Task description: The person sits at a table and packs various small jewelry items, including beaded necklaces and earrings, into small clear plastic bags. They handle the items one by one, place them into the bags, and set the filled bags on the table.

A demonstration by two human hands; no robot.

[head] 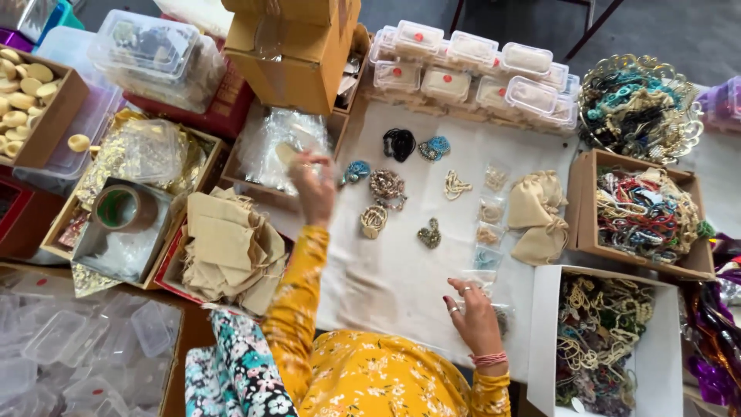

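Reaching out over the work cloth (pixel 401 270), the left hand (pixel 312 185) pinches a small pale oval piece (pixel 287 153) between its fingertips, holding it above the crinkled clear bags (pixel 278 143) in an open carton. The right hand (pixel 472 316) rests low on the cloth with fingers loosely spread, touching a small clear packet (pixel 482 279); whether it grips that packet I cannot tell.

As a judgement, the pale piece is held only by its edge, so a loosened pinch could drop it among the clear bags, where it would be hard to spot. The yellow sleeve (pixel 297 301) crosses close beside the bead bundles (pixel 386 185); a sweep back could drag them out of their places.

Counting what lies on the cloth: about eight bead bundles, spaced apart, and roughly five small clear packets in a column between them and two beige drawstring pouches (pixel 536 216). Behind these stand about ten lidded clear boxes (pixel 463 66), most with a red dot. One tape roll (pixel 120 208) sits left, beside a heap of beige pouches (pixel 228 251) too jumbled to count.
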